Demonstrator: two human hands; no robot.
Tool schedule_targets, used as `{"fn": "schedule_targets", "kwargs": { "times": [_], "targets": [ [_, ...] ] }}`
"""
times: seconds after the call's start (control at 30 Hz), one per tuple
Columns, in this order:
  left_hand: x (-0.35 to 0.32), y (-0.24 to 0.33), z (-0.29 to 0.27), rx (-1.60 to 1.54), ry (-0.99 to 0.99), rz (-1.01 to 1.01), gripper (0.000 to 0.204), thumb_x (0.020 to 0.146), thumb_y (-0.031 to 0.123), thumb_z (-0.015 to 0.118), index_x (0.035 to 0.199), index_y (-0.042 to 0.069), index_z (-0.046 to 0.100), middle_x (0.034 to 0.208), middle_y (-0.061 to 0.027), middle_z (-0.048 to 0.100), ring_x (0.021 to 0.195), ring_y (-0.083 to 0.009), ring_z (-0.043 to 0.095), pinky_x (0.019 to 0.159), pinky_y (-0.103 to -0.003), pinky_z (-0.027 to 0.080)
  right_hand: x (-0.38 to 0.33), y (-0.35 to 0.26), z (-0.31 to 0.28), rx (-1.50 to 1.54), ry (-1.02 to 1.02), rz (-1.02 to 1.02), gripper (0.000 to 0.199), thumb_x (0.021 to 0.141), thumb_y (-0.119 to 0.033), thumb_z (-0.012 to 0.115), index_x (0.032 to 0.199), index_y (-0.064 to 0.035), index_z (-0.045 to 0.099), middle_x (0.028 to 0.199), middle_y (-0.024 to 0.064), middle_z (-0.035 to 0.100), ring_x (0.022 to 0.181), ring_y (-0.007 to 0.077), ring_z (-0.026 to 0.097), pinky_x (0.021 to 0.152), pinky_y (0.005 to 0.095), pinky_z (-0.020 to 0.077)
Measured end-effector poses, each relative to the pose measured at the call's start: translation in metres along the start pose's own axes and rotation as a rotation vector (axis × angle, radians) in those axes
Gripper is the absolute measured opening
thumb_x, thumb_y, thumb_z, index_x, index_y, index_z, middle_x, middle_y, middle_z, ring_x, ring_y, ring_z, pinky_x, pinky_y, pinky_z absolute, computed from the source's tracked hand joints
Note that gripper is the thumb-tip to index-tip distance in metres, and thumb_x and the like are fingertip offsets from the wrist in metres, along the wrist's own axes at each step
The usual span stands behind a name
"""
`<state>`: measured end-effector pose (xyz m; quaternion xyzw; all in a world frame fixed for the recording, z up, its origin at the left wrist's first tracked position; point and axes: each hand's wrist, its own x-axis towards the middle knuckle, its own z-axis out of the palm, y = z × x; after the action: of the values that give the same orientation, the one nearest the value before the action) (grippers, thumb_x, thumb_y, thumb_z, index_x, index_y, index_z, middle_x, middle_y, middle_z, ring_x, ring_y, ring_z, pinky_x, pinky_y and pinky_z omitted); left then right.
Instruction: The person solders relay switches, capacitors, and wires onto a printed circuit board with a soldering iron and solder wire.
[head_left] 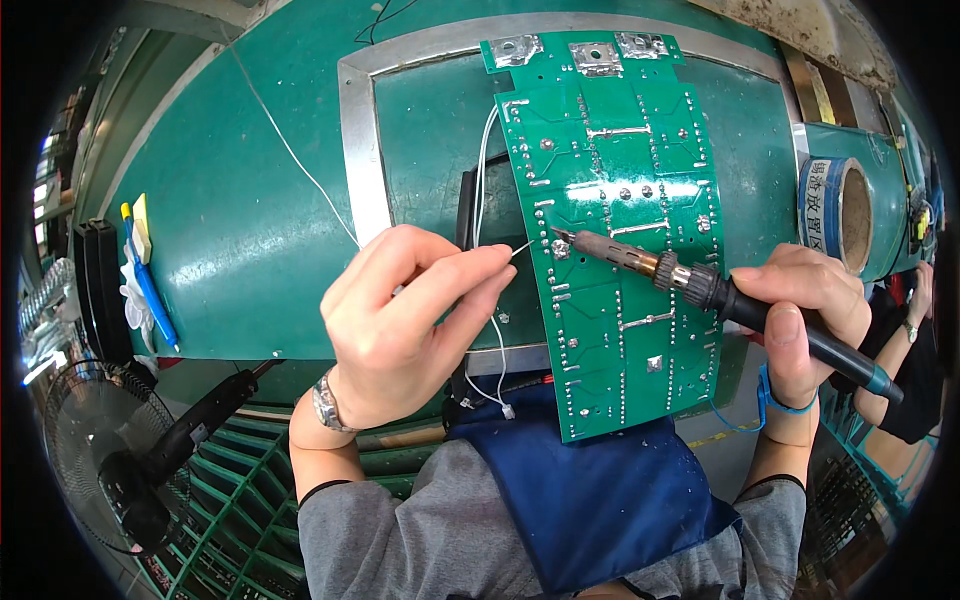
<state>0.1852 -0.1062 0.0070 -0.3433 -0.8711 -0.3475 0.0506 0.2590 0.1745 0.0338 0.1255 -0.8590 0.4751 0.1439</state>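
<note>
A long green circuit board [600,290] lies with its soldered side up in front of me, its near end over my blue apron. My right hand [810,310] grips a soldering iron [690,280] by its black handle. The iron's tip is at a solder joint [561,249] near the board's left edge; whether it touches is hard to tell. Between thumb and fingers of my left hand [410,300] is pinched a thin solder wire [522,249], its end pointing to that same joint. The wire trails away to the upper left.
Around the board is a metal frame [362,150] on the green table [280,200]. White cables [482,190] run beside the board's left edge. A tape roll [838,212] stands at the right, a blue pen [150,290] lies far left, and a fan [115,455] is lower left. Another person [905,350] is at far right.
</note>
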Motion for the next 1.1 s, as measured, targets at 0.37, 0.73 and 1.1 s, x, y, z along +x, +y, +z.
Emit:
{"fn": "schedule_targets", "kwargs": {
  "times": [0.37,0.73,1.1],
  "targets": [
    [-0.002,-0.004,0.014,0.005,0.030,0.094,0.030,0.066,0.002,0.081,0.094,0.008,0.073,0.070,-0.0018,0.054,0.054,-0.0132,0.054,0.045,-0.027,0.041,0.011,0.004,0.001,-0.020,-0.114,-0.043,0.015,0.078,-0.012,0.066,0.086,-0.0006,0.071,0.060,0.0073,0.063,0.048,0.0153,0.057,0.046,0.0258,0.0428],
    [-0.017,0.009,0.009,-0.052,0.004,0.023,0.033,0.063,-0.004,0.079,0.093,0.009,0.075,0.073,-0.0028,0.055,0.060,-0.0141,0.054,0.051,-0.026,0.042,-0.009,0.002,0.001,0.041,-0.080,-0.043,0.018,0.080,-0.016,0.066,0.085,0.0010,0.071,0.063,0.0070,0.065,0.047,0.0174,0.057,0.046,0.0277,0.0455],
    [-0.021,0.013,0.009,-0.009,0.006,0.065,0.032,0.062,0.001,0.083,0.092,0.008,0.075,0.072,-0.0020,0.055,0.061,-0.0149,0.054,0.049,-0.027,0.040,-0.019,-0.003,-0.003,-0.003,-0.021,-0.060,0.022,0.082,-0.022,0.064,0.082,-0.0009,0.071,0.066,0.0078,0.067,0.048,0.0177,0.059,0.047,0.0277,0.0477]
  ]
}}
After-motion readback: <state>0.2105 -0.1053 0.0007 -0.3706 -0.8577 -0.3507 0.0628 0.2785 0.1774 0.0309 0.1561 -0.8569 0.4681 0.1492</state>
